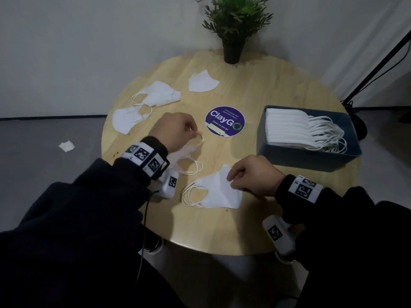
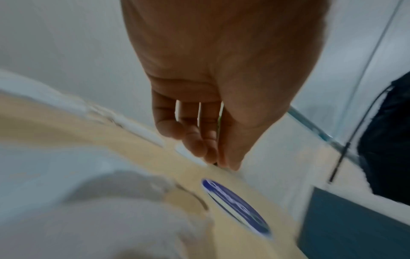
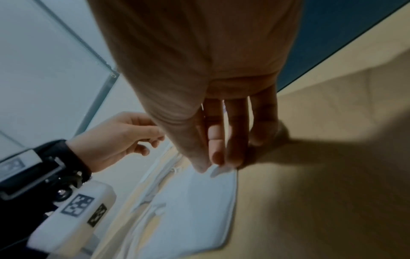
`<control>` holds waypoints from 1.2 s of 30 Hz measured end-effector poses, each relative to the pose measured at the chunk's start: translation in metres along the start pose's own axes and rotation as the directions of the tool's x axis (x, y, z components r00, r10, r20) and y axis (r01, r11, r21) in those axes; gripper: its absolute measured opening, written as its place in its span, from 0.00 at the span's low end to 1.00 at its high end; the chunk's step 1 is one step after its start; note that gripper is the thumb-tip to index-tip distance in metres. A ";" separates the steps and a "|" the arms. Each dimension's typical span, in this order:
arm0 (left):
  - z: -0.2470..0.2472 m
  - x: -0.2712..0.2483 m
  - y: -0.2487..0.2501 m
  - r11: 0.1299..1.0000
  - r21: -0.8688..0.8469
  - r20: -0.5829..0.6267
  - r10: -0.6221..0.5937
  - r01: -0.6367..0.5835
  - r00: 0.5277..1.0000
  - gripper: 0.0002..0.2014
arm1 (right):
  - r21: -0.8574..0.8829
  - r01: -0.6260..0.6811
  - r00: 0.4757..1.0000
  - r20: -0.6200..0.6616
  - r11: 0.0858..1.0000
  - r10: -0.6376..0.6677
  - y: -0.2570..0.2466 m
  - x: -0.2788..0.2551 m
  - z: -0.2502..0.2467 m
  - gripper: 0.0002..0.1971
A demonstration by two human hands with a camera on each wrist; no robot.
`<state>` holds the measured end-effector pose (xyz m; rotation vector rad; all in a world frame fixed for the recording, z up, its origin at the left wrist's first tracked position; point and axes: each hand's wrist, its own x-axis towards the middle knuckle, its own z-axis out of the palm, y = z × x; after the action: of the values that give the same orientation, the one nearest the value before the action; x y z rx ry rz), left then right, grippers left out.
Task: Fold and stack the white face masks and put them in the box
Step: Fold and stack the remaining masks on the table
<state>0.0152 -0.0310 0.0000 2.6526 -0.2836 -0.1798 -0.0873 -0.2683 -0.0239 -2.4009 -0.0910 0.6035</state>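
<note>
Masks (image 1: pixel 287 127) mostly boxed at 3 o'clock; three loose near 10–12. Right grip (image 1: pixel 251 176) pinched folded mask (image 1: pixel 215 192); left grip (image 1: pixel 175 130) pinched ear loop (image 1: pixel 200 136).

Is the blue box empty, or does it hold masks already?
It holds masks. The blue box contains a row of folded white masks, ear loops trailing right.

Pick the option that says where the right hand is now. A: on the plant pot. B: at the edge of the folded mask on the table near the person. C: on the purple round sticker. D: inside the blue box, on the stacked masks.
B: the right hand has its fingers pinching the edge of the folded mask on the table, outside the blue box.
</note>
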 end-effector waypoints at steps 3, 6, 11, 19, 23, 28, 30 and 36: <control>-0.022 0.011 -0.035 0.960 0.221 0.016 -0.183 0.175 0.983 0.14 | 0.131 0.010 0.991 -0.131 0.991 0.007 -0.004 0.000 0.000 0.04; -0.020 0.009 -0.053 0.882 0.371 0.060 -0.335 0.290 0.940 0.25 | 0.238 0.078 0.978 -0.205 0.968 -0.028 -0.011 0.002 0.001 0.04; -0.010 0.015 -0.055 0.956 0.011 0.018 -0.292 0.292 0.956 0.14 | 0.406 0.155 0.966 -0.253 0.901 -0.052 -0.021 0.011 0.002 0.03; -0.017 0.000 0.005 0.969 -0.246 -0.232 -0.040 -0.019 0.972 0.07 | 0.717 0.169 0.981 -0.188 0.676 -0.046 -0.040 0.018 -0.001 0.09; -0.004 -0.027 0.045 0.895 -0.395 -0.332 0.069 -0.206 0.941 0.07 | 0.926 0.042 0.999 -0.033 0.376 -0.031 -0.048 0.018 -0.006 0.16; 0.012 -0.037 0.061 0.488 -0.865 0.014 -0.214 0.119 0.977 0.10 | 0.477 0.307 0.932 -0.326 0.823 -0.159 -0.039 0.017 -0.001 0.32; 0.007 -0.036 0.059 0.444 -0.878 0.082 -0.228 0.178 0.970 0.12 | 0.484 0.293 0.921 -0.375 0.825 -0.107 -0.036 0.018 0.002 0.26; -0.004 -0.029 0.034 0.470 -0.879 -0.063 -0.283 0.081 0.957 0.13 | 0.744 0.147 0.942 -0.306 0.652 0.138 -0.039 0.016 -0.003 0.21</control>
<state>-0.0174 -0.0520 0.0218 1.6184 0.1597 -0.0805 -0.0679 -0.2357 -0.0040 -1.6187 0.2659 0.1418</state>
